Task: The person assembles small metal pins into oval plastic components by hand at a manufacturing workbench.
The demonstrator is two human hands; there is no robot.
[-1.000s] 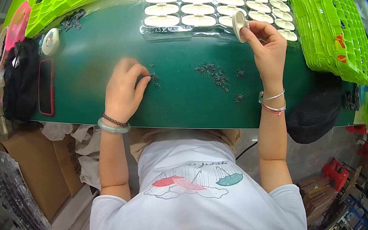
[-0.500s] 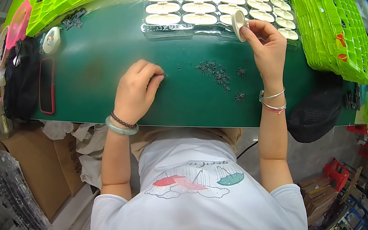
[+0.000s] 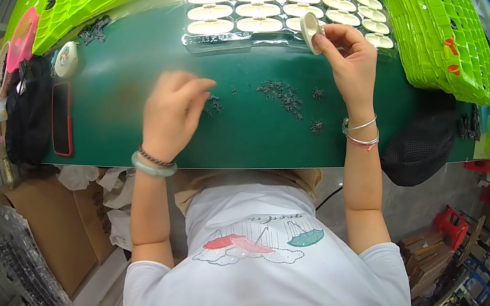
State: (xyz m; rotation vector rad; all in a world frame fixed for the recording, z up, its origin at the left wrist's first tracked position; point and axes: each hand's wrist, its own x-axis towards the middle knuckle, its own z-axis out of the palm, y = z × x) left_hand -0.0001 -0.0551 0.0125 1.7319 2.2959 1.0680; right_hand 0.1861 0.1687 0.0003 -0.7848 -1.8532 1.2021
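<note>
My right hand [image 3: 354, 57] pinches a cream-coloured oval case [image 3: 312, 31] between thumb and fingers and holds it tilted up, its hollow side showing. The case is just in front of a clear tray [image 3: 212, 41] filled with rows of matching cream oval pieces [image 3: 258, 10]. My left hand [image 3: 172, 110], slightly blurred, is over the green table with index finger and thumb drawn together; anything between them is too small to make out. Beside its fingertips lies a little cluster of tiny dark parts [image 3: 214, 103]. A larger scatter of tiny dark parts [image 3: 283, 98] lies between my hands.
Stacked bright green trays [image 3: 429, 30] stand at the right, and another green tray [image 3: 87, 8] is at the far left. A red-edged phone [image 3: 62, 120], a round white object [image 3: 66, 59] and a black bag [image 3: 33, 115] are on the left. A black mesh item [image 3: 419, 149] hangs at the table's right front edge.
My left hand has shifted left and lifted off the small cluster of dark parts, which now shows. My right hand still holds the cream case, moved slightly left.
</note>
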